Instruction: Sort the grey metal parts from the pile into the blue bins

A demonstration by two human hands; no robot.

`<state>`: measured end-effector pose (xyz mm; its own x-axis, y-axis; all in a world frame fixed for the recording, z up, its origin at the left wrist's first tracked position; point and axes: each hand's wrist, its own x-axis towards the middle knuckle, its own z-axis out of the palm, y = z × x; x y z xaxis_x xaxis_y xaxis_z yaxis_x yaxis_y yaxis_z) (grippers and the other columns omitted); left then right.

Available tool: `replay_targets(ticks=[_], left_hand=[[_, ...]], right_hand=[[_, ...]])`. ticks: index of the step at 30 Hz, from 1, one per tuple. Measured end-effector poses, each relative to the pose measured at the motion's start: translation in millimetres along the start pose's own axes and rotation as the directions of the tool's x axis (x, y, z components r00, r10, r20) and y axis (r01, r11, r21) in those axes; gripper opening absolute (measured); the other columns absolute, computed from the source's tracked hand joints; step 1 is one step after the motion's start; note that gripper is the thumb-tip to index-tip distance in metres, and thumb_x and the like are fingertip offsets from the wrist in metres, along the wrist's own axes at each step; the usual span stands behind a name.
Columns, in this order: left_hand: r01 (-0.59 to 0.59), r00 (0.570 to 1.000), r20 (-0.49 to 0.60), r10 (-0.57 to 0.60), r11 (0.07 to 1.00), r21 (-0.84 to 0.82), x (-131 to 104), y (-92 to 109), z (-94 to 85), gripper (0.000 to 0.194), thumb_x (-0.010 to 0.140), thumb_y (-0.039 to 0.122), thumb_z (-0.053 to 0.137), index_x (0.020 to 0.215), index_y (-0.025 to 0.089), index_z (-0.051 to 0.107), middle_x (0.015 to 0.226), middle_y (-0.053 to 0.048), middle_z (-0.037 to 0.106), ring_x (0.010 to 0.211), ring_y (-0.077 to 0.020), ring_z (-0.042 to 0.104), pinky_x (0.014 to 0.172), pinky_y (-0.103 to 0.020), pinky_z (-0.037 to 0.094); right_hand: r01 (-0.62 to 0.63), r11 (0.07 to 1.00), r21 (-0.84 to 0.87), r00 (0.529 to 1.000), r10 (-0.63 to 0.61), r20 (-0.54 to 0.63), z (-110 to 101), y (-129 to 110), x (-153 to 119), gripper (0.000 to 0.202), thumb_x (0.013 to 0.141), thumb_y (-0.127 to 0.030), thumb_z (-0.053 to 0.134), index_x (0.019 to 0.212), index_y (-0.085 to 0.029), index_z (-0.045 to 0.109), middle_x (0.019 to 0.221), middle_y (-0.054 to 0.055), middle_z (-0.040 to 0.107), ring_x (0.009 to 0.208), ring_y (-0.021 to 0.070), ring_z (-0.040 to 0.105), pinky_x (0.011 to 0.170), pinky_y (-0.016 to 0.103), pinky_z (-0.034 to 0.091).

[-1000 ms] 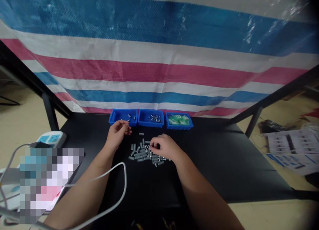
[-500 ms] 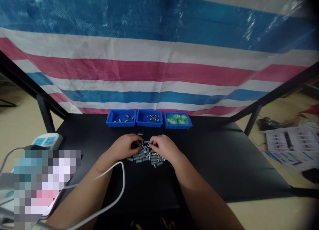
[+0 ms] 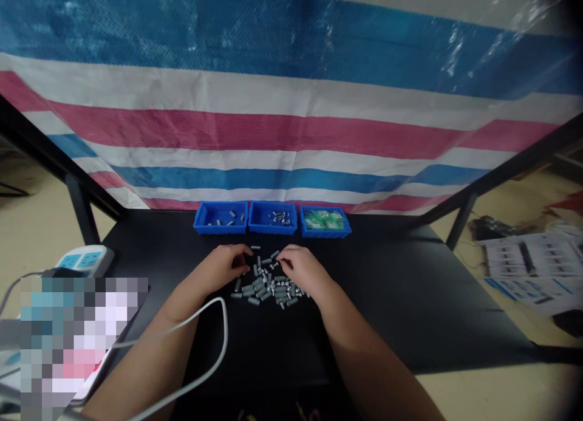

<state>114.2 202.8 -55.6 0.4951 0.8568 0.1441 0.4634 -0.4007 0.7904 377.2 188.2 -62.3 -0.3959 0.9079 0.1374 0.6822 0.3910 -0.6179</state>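
Observation:
A loose pile of grey cylindrical pieces and silver screws lies on the black table between my hands. To the left of the pile, my left hand has its thumb and forefinger apart, with nothing seen between them. My right hand is at the pile's upper right, fingertips pinched at a small silver screw. Just beyond the hands, one grey cylinder lies on its own.
Three blue bins line the table's back: the left bin has a few grey cylinders, the middle bin small metal parts, the right bin green-and-white packets. A white cable loops over my left forearm. A power strip sits at left.
My left hand has drawn back left from the pile and opened, and the cylinders near it lie more spread out. The right hand has shifted slightly right.

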Motion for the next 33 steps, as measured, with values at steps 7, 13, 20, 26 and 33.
replay_targets(ticks=[7, 13, 20, 26, 33], left_hand=[[0.095, 0.941, -0.327, -0.091, 0.995, -0.005, 5, -16, 0.7, 0.018, 0.08, 0.023, 0.071, 0.098, 0.025, 0.076, 0.087, -0.005, 0.075, 0.075, -0.0217, 0.069, 0.069, -0.031, 0.051], [0.128, 0.795, -0.509, -0.33, 0.911, -0.391, 10, -23, -2.3, 0.03, 0.081, 0.04, 0.075, 0.102, 0.019, 0.073, 0.094, -0.008, 0.075, 0.074, -0.0206, 0.072, 0.072, -0.031, 0.057], [0.108, 0.58, -0.798, -0.166, 0.986, -0.127, 6, -12, -11.0, 0.02, 0.085, 0.037, 0.074, 0.093, 0.019, 0.071, 0.089, -0.004, 0.07, 0.085, -0.0179, 0.069, 0.076, -0.026, 0.056], [-0.056, 0.642, -0.763, -0.066, 0.989, -0.133, 11, -22, -3.7, 0.054, 0.084, 0.034, 0.075, 0.134, 0.022, 0.057, 0.134, -0.013, 0.061, 0.126, -0.0264, 0.062, 0.103, -0.04, 0.056], [-0.044, 0.681, -0.729, -0.066, 0.99, -0.131, 8, -19, -3.7, 0.028, 0.088, 0.032, 0.07, 0.111, 0.019, 0.062, 0.104, -0.008, 0.067, 0.1, -0.0209, 0.07, 0.085, -0.033, 0.061]], right_hand=[[-0.014, 1.0, 0.003, 0.999, 0.014, 0.033, -3, -1, -2, 0.032, 0.084, 0.0, 0.057, 0.098, -0.02, 0.079, 0.105, 0.006, 0.07, 0.087, 0.0166, 0.069, 0.085, 0.032, 0.056], [-0.027, 0.999, -0.037, 0.998, 0.029, 0.061, -7, -3, -4, 0.026, 0.086, -0.006, 0.061, 0.096, -0.021, 0.078, 0.094, 0.005, 0.07, 0.074, 0.0141, 0.063, 0.073, 0.029, 0.05], [-0.044, 0.998, -0.042, 0.995, 0.048, 0.09, -6, -6, -3, 0.017, 0.08, -0.006, 0.062, 0.079, -0.021, 0.071, 0.069, -0.002, 0.068, 0.065, 0.013, 0.059, 0.07, 0.027, 0.043], [-0.064, 0.996, -0.06, 0.994, 0.069, 0.082, -3, -4, -3, 0.013, 0.075, -0.008, 0.064, 0.073, -0.02, 0.066, 0.067, -0.001, 0.067, 0.066, 0.0126, 0.058, 0.07, 0.026, 0.041], [0.013, 0.999, 0.031, 1.0, -0.013, 0.01, -6, 0, -4, 0.015, 0.075, -0.006, 0.063, 0.075, -0.02, 0.067, 0.073, -0.002, 0.063, 0.065, 0.0107, 0.055, 0.064, 0.024, 0.04]])
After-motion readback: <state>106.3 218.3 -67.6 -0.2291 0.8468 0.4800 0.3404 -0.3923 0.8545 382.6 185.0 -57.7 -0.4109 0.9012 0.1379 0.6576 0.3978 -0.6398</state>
